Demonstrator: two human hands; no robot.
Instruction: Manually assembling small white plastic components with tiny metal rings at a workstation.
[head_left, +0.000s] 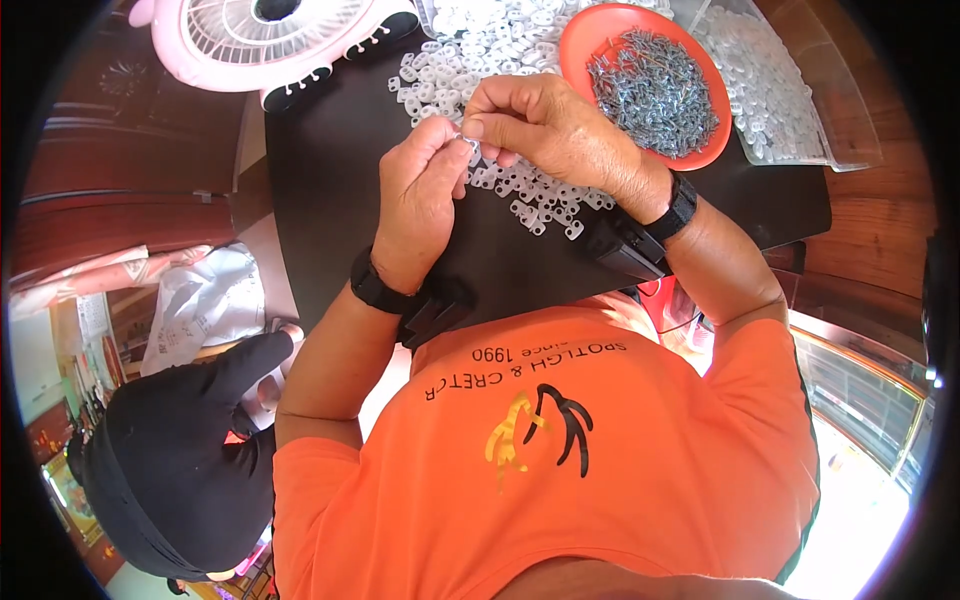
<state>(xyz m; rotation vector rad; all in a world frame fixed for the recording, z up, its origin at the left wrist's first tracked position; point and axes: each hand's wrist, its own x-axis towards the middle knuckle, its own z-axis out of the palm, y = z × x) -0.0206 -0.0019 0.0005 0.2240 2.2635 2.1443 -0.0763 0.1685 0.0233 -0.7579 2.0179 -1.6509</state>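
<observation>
Over the dark table, my left hand (pixel 420 195) pinches a small white plastic clip (pixel 473 147) between thumb and fingers. My right hand (pixel 555 130) meets it there, thumb and forefinger pressed together at the clip's upper edge. Whatever those right fingertips hold is too small to make out. Loose white clips (pixel 545 205) lie scattered below and beside my hands, and a larger heap of them (pixel 480 60) spreads behind. To the right of my right hand, a round orange-red plate (pixel 574 45) carries a pile of small metal nails (pixel 655 95).
A clear plastic bin (pixel 825 150) of translucent white pieces stands at the far right. At the far left is a pink fan (pixel 180 50). Black devices (pixel 630 245) sit by my wrists at the table's near edge (pixel 530 285). Another person in black (pixel 180 450) is at the left.
</observation>
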